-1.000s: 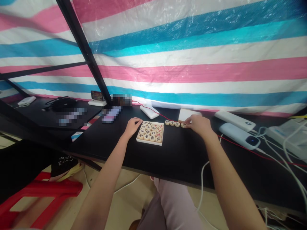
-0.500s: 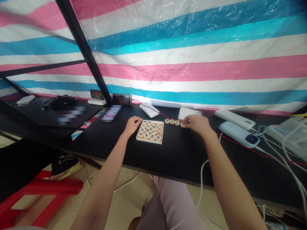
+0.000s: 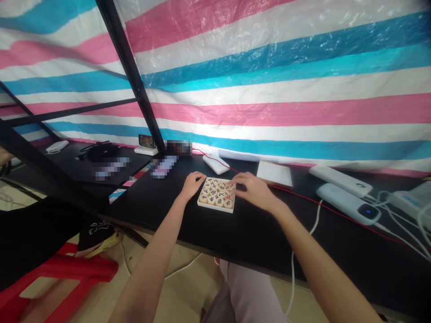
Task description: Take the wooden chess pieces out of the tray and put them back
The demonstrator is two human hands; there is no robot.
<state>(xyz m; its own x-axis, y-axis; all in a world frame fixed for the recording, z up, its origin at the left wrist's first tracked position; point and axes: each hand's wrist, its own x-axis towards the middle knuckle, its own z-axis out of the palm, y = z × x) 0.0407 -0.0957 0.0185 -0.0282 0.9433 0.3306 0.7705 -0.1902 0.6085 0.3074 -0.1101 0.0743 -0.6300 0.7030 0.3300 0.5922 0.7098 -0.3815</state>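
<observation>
A square wooden tray (image 3: 215, 206) on the black table (image 3: 256, 229) is filled with round wooden chess pieces (image 3: 214, 194) marked in black and red. My left hand (image 3: 191, 184) rests loosely open against the tray's left edge. My right hand (image 3: 253, 192) hovers over the tray's right side. Its fingertips are bent down together at the right column of pieces, and whether they pinch a piece is hidden. The loose row of pieces seen beside the tray is covered by this hand.
A flat white lid (image 3: 274, 174) lies behind my right hand. Power banks (image 3: 348, 204) and white cables sit to the right, and a red cable (image 3: 303, 196) crosses the table. A slanted black pole (image 3: 134, 76) stands at the left, with a red stool (image 3: 57, 273) below.
My right hand left the end of the loose row and moved left onto the tray's right side. The left hand stayed at the tray's edge. The camera shifted slightly.
</observation>
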